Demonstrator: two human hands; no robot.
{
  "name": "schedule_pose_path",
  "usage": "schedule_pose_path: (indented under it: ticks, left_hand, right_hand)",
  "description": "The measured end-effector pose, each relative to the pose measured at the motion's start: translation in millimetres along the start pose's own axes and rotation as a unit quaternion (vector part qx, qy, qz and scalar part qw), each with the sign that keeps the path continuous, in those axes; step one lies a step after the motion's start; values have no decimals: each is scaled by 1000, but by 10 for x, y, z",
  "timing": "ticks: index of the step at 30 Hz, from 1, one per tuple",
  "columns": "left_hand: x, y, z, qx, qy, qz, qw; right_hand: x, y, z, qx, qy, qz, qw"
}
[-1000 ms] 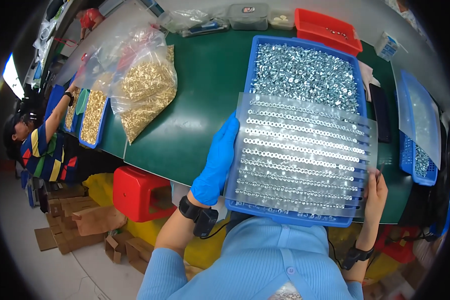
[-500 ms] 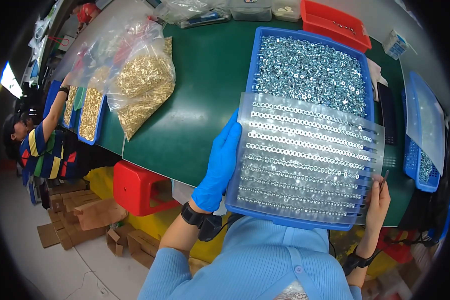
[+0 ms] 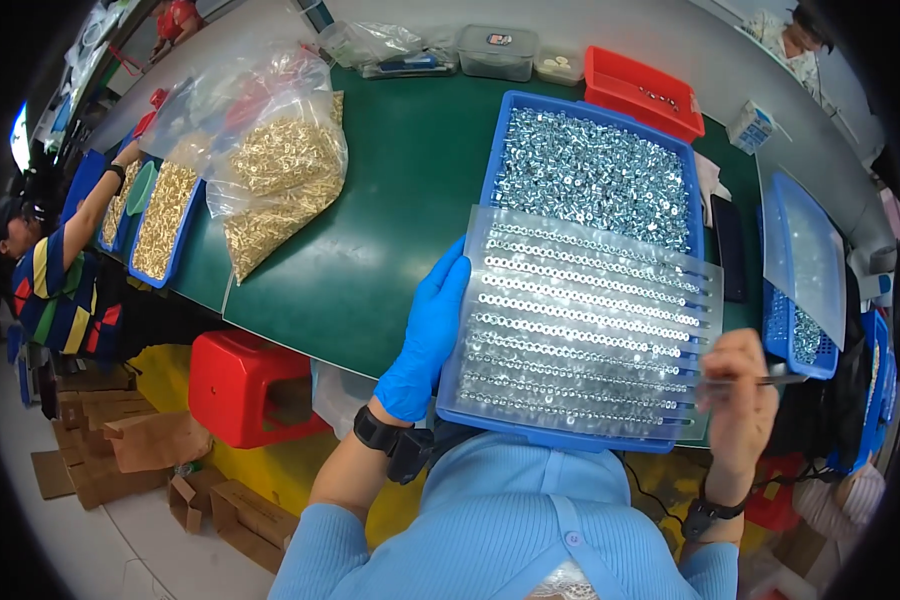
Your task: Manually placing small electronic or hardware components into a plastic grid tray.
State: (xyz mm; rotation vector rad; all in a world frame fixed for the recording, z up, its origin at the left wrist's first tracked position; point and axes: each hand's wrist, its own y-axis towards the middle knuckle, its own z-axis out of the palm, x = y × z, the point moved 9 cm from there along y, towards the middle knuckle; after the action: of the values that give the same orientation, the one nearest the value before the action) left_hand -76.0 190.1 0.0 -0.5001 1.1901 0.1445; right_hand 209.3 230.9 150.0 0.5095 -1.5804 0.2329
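We grip the blue tray [image 3: 530, 432] at its near end: our gloved left hand [image 3: 425, 335] stays closed on its left edge, our bare right hand [image 3: 738, 390] has slid further onto the clear slotted plate [image 3: 590, 325] atop it, pinching perhaps a thin tool. Beyond, loose silver nuts [image 3: 592, 175] fill the tray's far half on the green counter [image 3: 390, 200].

bag of brass parts [image 3: 275, 180], red stool [image 3: 248, 388], red tray [image 3: 640, 90]

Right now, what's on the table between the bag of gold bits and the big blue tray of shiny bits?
Nothing. In the head view, only bare green table lies between the clear bag of gold pieces and the blue tray.
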Motion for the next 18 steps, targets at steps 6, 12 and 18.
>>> schedule_pose_path:
  ticks: [6, 12, 18]
  left_hand:
    - [96, 100, -87, 0, 33, 48, 998]
    - [116, 107, -60, 25, -4, 49, 998]
    - [116, 100, -71, 24, -1, 59, 998]
  right_hand:
    - [-357, 53, 1061, 170, 46, 91, 980]
    - [-338, 84, 1320, 182, -85, 37, 979]
    - [-284, 115, 1403, 152, -164, -27, 974]
